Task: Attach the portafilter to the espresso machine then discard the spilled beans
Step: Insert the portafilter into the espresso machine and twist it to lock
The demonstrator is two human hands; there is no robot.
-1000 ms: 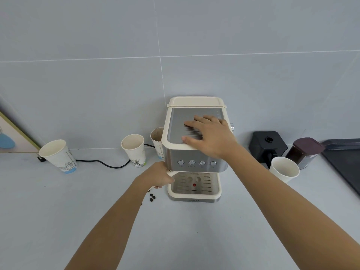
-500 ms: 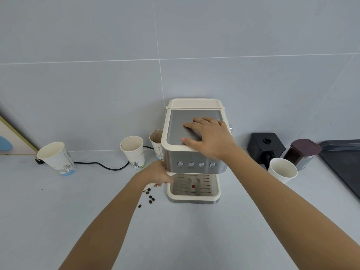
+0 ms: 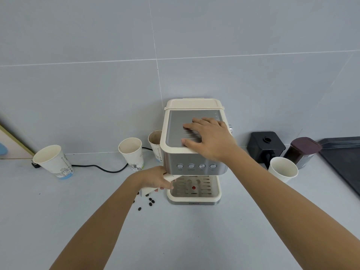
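A cream and steel espresso machine (image 3: 175,121) stands against the tiled wall. My right hand (image 3: 208,139) lies flat on its grey top, fingers spread, holding nothing. My left hand (image 3: 155,179) is closed around the cream handle of the portafilter (image 3: 169,178), which runs under the machine's front left corner; the portafilter's head is hidden beneath the machine. Several dark spilled beans (image 3: 151,201) lie on the counter just left of the drip tray (image 3: 194,198), below my left wrist.
Three paper cups (image 3: 52,160) (image 3: 132,152) (image 3: 154,141) stand left of the machine, with a black cable (image 3: 101,168) behind them. To the right are a white cup (image 3: 283,169), a black box (image 3: 266,145), a dark-lidded jar (image 3: 302,151) and a dark tray (image 3: 344,158).
My left hand has swung the portafilter handle slightly right toward the drip tray. More of the spilled beans show beside my wrist. My right hand stays on the machine's top.
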